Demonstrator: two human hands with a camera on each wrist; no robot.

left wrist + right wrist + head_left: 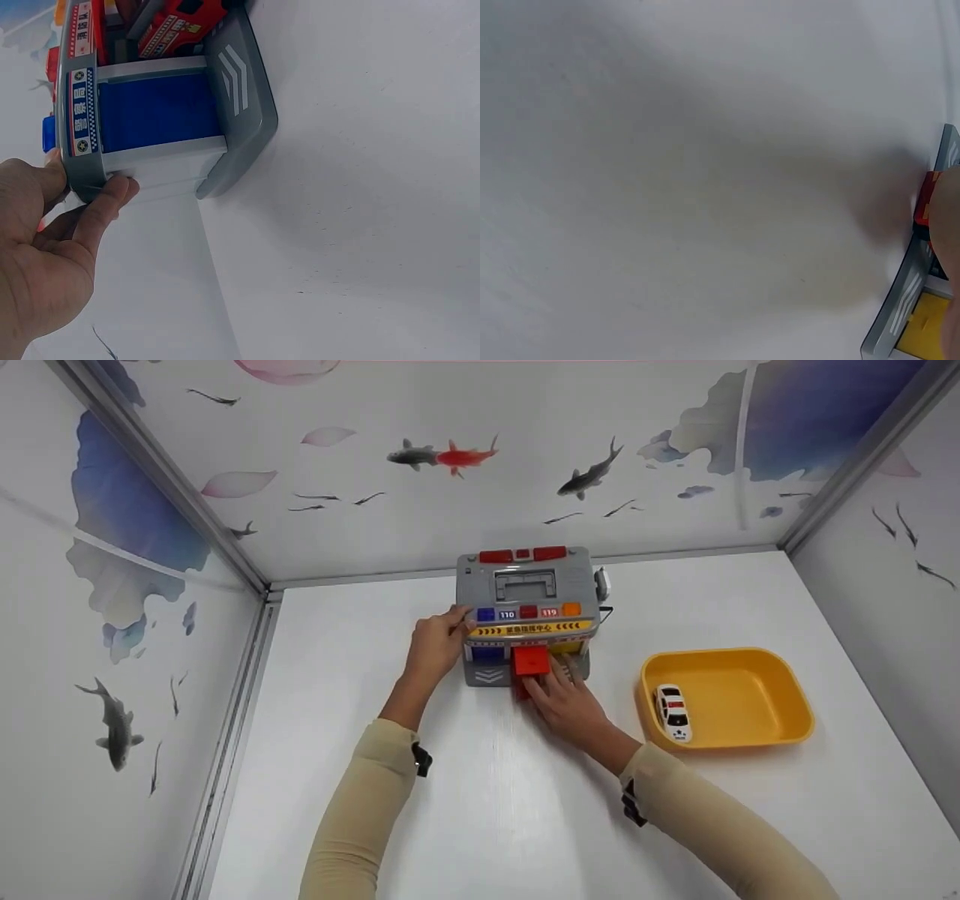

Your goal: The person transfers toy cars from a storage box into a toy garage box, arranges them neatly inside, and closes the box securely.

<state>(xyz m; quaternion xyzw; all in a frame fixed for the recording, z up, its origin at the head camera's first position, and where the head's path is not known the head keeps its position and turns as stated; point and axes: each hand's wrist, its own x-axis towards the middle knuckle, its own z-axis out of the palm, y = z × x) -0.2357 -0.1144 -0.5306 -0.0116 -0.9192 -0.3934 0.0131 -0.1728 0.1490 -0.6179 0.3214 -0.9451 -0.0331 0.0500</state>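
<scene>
A grey toy emergency station (476, 585) stands near the back wall, with red lights on its roof and a blue door (161, 111) at its left bay. My left hand (437, 643) grips the front left corner of the roof; in the left wrist view the thumb is near the blue button and the fingers curl under the edge. At the middle bay my right hand (566, 706) holds a red toy fire truck (184, 28), partly in the doorway. A red panel (532, 661) juts out above the fingers. Only a strip of red shows beside the right hand in its wrist view.
To the right on the white table (480, 825) stands a yellow tray (799, 712). A white toy police car (673, 712) leans at its left inner side. White printed walls close in the table at the back and both sides.
</scene>
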